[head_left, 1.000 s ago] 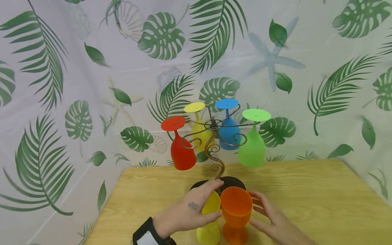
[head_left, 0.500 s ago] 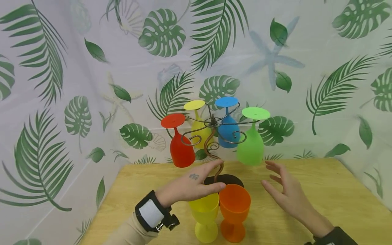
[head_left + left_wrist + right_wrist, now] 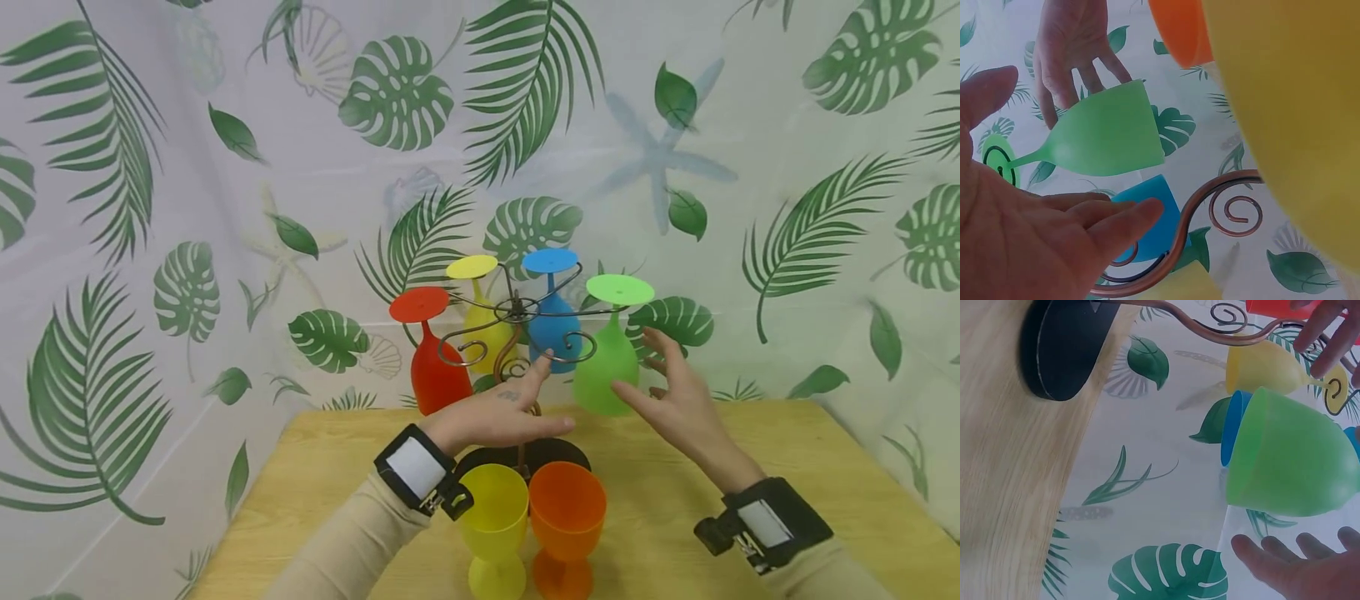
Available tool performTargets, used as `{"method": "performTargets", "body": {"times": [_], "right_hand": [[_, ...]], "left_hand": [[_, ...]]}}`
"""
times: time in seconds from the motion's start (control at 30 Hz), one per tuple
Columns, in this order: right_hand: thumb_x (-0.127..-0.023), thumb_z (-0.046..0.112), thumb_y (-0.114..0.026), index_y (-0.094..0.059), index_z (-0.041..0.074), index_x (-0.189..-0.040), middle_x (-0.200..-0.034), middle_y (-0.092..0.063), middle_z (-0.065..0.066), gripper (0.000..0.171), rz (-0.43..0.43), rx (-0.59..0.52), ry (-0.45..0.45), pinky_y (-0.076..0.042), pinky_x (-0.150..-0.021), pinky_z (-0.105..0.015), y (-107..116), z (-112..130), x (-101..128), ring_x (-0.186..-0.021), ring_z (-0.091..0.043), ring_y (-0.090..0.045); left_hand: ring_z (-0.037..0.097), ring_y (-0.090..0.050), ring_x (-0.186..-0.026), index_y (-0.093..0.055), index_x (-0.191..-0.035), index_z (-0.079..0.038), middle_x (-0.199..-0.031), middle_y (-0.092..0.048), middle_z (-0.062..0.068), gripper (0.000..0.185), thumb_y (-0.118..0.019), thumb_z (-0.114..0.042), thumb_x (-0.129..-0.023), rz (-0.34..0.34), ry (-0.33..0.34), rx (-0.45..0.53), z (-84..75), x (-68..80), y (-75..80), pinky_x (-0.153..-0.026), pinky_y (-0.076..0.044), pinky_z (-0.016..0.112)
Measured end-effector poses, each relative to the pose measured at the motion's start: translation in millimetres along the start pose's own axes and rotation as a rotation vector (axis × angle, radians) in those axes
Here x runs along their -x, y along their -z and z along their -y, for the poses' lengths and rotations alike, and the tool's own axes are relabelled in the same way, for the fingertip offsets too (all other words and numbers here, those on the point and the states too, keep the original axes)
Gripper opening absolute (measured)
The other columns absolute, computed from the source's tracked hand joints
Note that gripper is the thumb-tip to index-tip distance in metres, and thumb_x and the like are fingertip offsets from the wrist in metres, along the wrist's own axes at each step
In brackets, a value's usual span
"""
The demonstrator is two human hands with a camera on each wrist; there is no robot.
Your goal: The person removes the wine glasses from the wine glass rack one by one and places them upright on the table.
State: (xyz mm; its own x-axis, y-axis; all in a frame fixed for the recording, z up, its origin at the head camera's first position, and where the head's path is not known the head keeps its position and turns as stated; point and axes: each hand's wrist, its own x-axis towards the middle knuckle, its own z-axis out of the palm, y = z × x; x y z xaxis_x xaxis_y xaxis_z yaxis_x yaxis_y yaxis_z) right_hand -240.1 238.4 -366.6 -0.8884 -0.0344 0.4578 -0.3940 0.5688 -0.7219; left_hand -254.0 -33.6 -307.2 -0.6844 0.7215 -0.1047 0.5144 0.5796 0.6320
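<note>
Here the green goblet [image 3: 604, 367] hangs upside down on the wire rack [image 3: 517, 333] near the worktop's [image 3: 750, 467] far edge, just beside the spread, empty fingers [image 3: 660, 354] of the right hand [image 3: 675, 400], while the left hand [image 3: 502, 412], fingers likewise straight, hovers beside the blue goblet [image 3: 553, 329].

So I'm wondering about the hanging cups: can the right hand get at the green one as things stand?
Probably yes. The right hand is open right beside the green cup, which hangs bowl-down from the metal rack, and nothing shows between them. The left hand is nearer the rack's stem.
</note>
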Motion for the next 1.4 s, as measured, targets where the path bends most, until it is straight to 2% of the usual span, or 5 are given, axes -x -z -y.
{"method": "performTargets", "body": {"times": [0.07,0.17,0.3,0.77,1.4], "right_hand": [[-0.095,0.029,-0.073,-0.021,0.004,-0.160,-0.159,-0.034,-0.027,0.087,-0.014,0.002,-0.002,-0.045,-0.098,-0.072,-4,-1,-3,-0.135,-0.055,-0.044],[-0.094,0.030,-0.074,-0.023,0.006,-0.160,-0.159,-0.036,-0.026,0.087,-0.029,0.008,0.003,-0.047,-0.097,-0.072,-6,-1,-7,-0.134,-0.054,-0.046],[-0.095,0.033,-0.073,-0.024,0.007,-0.160,-0.159,-0.037,-0.024,0.085,-0.018,0.007,-0.005,-0.049,-0.096,-0.069,-6,0,-11,-0.133,-0.053,-0.047],[-0.097,0.032,-0.070,-0.037,0.010,-0.157,-0.151,-0.046,-0.027,0.071,-0.005,0.024,-0.006,-0.059,-0.082,-0.060,-10,2,-3,-0.125,-0.056,-0.055],[-0.095,0.025,-0.073,-0.041,0.010,-0.154,-0.148,-0.050,-0.027,0.069,0.000,-0.001,0.041,-0.061,-0.080,-0.056,-11,6,1,-0.126,-0.054,-0.056]], "left_hand": [[0.024,-0.064,-0.117,0.012,-0.164,-0.020,-0.137,-0.062,0.017,0.098,-0.056,-0.050,-0.102,0.009,0.020,0.003,-0.6,-3.5,1.6,-0.111,-0.045,0.039],[0.026,-0.057,-0.130,0.015,-0.163,-0.025,-0.141,-0.059,0.019,0.097,-0.054,-0.054,-0.101,0.019,0.045,-0.012,-3.3,-7.9,3.9,-0.115,-0.041,0.040],[0.023,-0.010,-0.159,0.009,-0.164,-0.026,-0.172,-0.004,0.004,0.093,-0.052,-0.058,-0.101,0.022,0.060,-0.047,-6.3,-15.6,5.7,-0.127,-0.019,0.045],[0.034,-0.022,-0.156,-0.003,-0.164,-0.039,-0.172,-0.015,0.000,0.088,-0.056,-0.059,-0.098,0.012,0.070,-0.083,-9.0,-35.4,-10.7,-0.123,-0.025,0.059],[0.031,-0.031,-0.152,-0.002,-0.163,-0.038,-0.166,-0.031,0.011,0.091,-0.062,-0.054,-0.097,-0.021,0.014,-0.019,-8.7,-29.2,-11.9,-0.121,-0.031,0.055]]}}
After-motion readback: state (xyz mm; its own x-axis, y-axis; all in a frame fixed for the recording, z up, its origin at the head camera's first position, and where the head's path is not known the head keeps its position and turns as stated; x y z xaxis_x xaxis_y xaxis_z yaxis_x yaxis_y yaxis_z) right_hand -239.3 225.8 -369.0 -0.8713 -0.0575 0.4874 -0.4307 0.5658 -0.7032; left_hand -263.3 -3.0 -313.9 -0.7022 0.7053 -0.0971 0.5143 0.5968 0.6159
